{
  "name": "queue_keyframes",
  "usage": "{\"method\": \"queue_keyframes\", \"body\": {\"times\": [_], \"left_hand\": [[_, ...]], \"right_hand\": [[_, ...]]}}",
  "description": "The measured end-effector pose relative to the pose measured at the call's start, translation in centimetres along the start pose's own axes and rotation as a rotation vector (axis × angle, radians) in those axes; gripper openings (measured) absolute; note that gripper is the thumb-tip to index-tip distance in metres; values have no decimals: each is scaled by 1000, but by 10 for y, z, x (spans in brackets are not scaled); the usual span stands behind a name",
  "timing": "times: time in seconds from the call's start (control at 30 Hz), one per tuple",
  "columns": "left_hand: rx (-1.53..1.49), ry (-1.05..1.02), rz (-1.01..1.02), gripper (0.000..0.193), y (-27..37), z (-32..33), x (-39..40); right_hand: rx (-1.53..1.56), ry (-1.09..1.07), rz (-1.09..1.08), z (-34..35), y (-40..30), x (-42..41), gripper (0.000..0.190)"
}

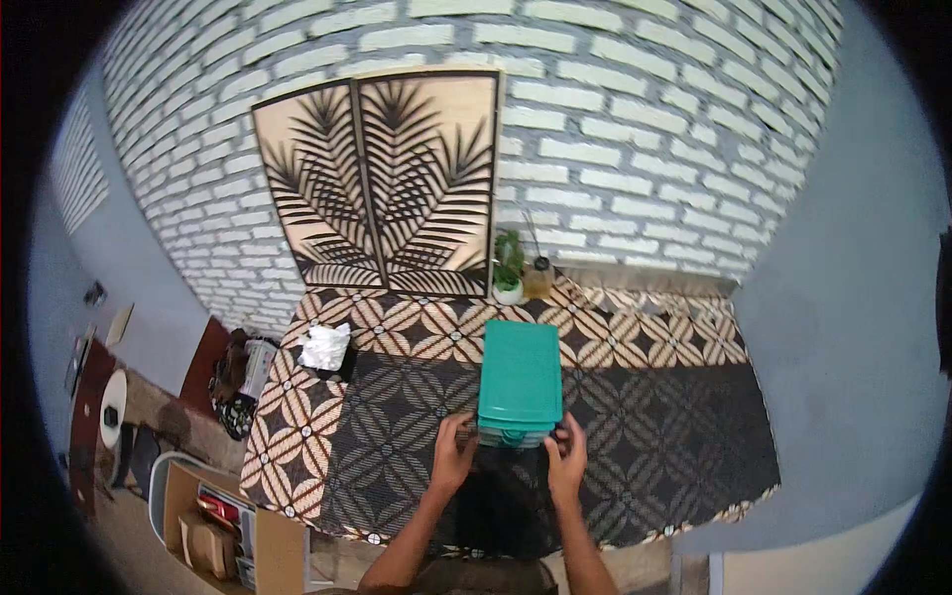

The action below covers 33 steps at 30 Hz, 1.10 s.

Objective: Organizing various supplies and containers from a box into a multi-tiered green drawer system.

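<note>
A box with a teal lid and a paler, see-through lower part lies on the patterned tablecloth in front of me. At its near left corner is my left hand, fingers bent against or close to the side. My right hand is at the near right corner in the same way, thumb towards the front face. A teal latch or tab shows on the front between the hands. The fingertips are partly hidden by the box, so I cannot tell how firmly either hand grips it.
White tissues in a dark holder stand at the table's left. Along the brick wall are a palm-leaf panel, a small potted plant and a reed diffuser. A cardboard box with several items sits lower left.
</note>
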State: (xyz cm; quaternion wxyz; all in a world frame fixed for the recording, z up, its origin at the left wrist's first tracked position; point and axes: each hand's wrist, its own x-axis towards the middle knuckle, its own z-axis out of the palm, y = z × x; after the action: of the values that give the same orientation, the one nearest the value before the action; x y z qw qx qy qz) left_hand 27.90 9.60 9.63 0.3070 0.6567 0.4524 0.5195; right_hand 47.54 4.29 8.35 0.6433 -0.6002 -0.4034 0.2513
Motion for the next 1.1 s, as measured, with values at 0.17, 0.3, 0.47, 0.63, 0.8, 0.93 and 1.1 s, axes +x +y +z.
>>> {"method": "queue_keyframes", "body": {"times": [0.17,0.3,0.47,0.63,0.8,0.93,1.1], "left_hand": [[27,137,-457,33,-2,-67,-88],[67,268,-664,43,23,-121,-151],[-391,657,-741,42,27,-171,-217],[-138,740,-721,25,6,-236,-261],[-195,830,-719,20,-15,-332,-296],[-231,916,-640,18,-52,-414,-346],[-295,1293,-830,33,-99,-479,-422]], "right_hand": [[-70,26,6,9,-13,-69,24],[77,-328,155,32,-33,-111,20],[5,-737,166,93,-65,-125,16],[-53,-975,-63,165,-91,-150,12],[-145,-1108,2,242,-85,-235,13],[-178,-1333,14,310,-70,-336,20],[-146,-1737,57,402,-58,-465,21]]}}
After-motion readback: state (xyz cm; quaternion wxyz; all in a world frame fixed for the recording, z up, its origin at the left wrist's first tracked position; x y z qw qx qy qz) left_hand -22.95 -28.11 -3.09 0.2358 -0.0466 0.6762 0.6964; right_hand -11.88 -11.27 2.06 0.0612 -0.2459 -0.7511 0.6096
